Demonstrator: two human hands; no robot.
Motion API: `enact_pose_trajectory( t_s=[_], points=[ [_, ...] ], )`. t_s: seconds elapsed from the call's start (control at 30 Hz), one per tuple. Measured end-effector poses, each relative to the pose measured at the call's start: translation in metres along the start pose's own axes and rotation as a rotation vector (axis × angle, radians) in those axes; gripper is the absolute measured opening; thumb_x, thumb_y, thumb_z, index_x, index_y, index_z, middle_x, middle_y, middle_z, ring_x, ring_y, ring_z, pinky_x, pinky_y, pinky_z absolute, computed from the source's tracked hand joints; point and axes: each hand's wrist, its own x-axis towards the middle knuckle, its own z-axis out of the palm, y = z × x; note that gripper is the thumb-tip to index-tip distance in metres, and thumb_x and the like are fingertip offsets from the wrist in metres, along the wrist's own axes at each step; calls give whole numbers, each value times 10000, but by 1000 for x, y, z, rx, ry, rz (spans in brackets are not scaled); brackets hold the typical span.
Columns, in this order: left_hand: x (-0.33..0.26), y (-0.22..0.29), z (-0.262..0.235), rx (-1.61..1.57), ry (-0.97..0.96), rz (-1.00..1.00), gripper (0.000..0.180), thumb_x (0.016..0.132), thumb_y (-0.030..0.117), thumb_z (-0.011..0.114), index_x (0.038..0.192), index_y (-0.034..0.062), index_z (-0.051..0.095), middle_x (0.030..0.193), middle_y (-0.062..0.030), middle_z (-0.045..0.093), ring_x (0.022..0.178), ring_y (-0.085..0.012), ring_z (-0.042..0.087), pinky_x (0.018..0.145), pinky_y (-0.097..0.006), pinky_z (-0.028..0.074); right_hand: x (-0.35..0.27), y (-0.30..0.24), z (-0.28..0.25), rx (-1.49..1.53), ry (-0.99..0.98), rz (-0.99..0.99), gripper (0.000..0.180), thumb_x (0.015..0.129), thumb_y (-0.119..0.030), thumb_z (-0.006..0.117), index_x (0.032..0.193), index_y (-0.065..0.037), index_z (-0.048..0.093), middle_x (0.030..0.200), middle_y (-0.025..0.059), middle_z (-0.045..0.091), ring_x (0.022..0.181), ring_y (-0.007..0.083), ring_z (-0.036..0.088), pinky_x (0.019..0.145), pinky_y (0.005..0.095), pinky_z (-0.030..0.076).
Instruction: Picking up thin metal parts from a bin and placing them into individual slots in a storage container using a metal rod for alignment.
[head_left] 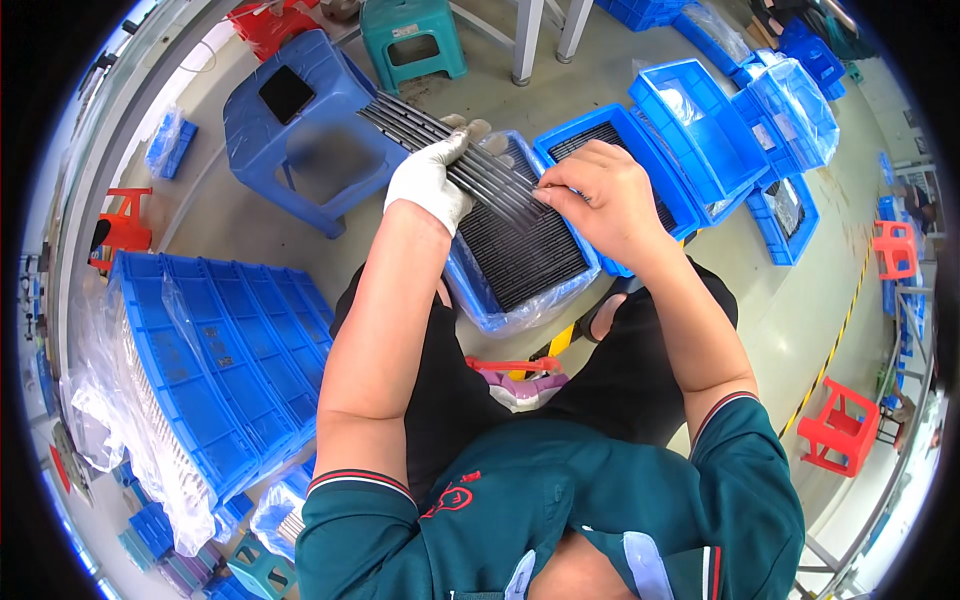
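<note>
The big blue plastic stool is close to the rods' far ends; I can't tell if they touch. A bump there could twist them. The blue plastic crate full of dark rods sits below. The bundle of thin dark rods is up above it, on a slant. The gloved left hand holds the bundle. If it gets loose, rods could slide out. The bare right hand pinches narrowly by the near ends; I can't tell if it has one. Pulling hard might spread the bundle.

free: floor beyond right forearm | blocked: dark rods, centre; stool, upper left; crates, left; trays, upper right
</note>
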Motion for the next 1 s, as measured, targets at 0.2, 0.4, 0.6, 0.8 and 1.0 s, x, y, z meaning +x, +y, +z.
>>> enact_pose_trajectory(
  t_s=[0.2, 0.4, 0.6, 0.8, 1.0],
  points=[
    [4, 0, -7, -3, -13, 16, 218, 935, 0, 484, 1143, 68, 492, 1127, -181, 594, 970, -415, 628, 821, -623, 526, 0, -12, 4, -313, -13, -281, 81, 696, -112, 712, 762, -114, 664, 742, 14, 630, 792, 201, 602, 733, 344, 455],
    [3, -2, -3, -30, 3, -3, 213, 934, 6, 493, 1139, 67, 505, 1137, -180, 592, 1000, -433, 620, 837, -619, 521, 0, -2, 4, -231, -7, -109, 92, 699, -116, 734, 778, -114, 687, 750, 23, 643, 798, 211, 606, 743, 343, 468],
    [11, 5, -10, -133, -236, -78, 170, 948, 31, 486, 1106, 60, 545, 1130, -179, 605, 1057, -420, 607, 879, -595, 513, 4, 3, 2, -14, 16, 6, 100, 707, -113, 756, 786, -83, 704, 753, 54, 656, 782, 248, 614, 712, 357, 489],
    [-3, 6, -1, -29, -126, -16, 212, 943, -1, 447, 1141, 29, 516, 1182, -239, 567, 1047, -476, 593, 847, -615, 524, 7, -4, -15, 115, 96, 122, 81, 736, -142, 745, 762, -79, 702, 744, 42, 659, 751, 233, 609, 689, 346, 488],
    [-2, 6, -6, -57, -245, -34, 196, 954, 18, 471, 1128, 37, 560, 1142, -206, 615, 1044, -424, 614, 871, -570, 535, 4, -3, -10, 363, -63, 437, 99, 784, -86, 742, 862, -29, 717, 856, 68, 665, 810, 166, 617, 743, 288, 487]
  ],
)
